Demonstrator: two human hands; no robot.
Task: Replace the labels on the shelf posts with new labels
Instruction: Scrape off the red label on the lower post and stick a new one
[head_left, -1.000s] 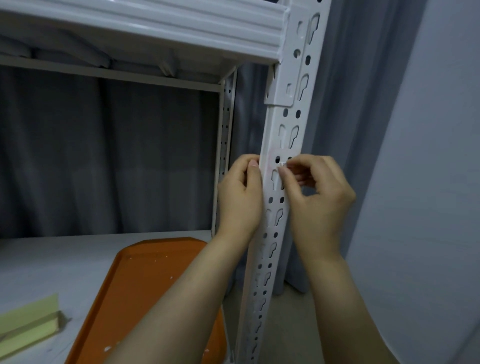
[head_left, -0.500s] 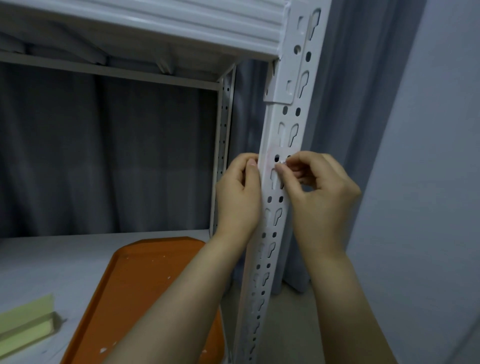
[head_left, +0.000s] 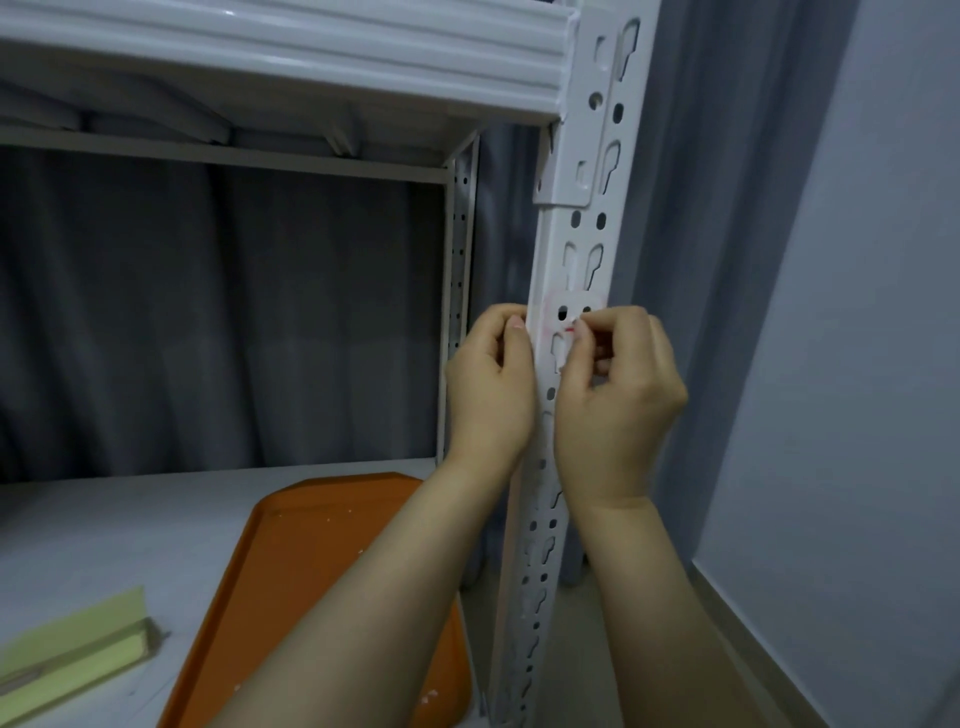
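- In the head view I see the white shelf post standing upright, with the label on its front face, level with both hands.
- The left hand grips the left edge of the post, with the thumb against it.
- The right hand pinches the label's red-marked corner.
- An orange tray lies on the lower shelf.

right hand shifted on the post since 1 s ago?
No. The right hand stays at the same spot on the shelf post, pinching the label edge.

Label — partly under right hand, post base cropped
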